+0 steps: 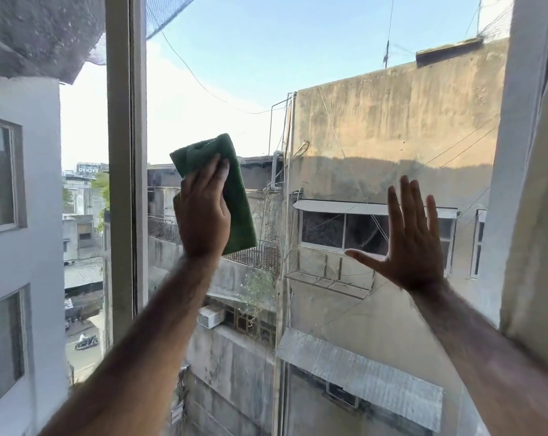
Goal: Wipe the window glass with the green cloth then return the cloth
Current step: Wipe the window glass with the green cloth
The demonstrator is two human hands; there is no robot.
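Pressing green cloth (231, 190) to window glass (345, 89), left hand (201, 215) fingers flat; right hand (412, 243) spread.

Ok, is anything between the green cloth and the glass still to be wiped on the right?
Only the right hand, spread open and flat against the window glass. The left hand presses the green cloth beside the window frame; nothing else blocks it.
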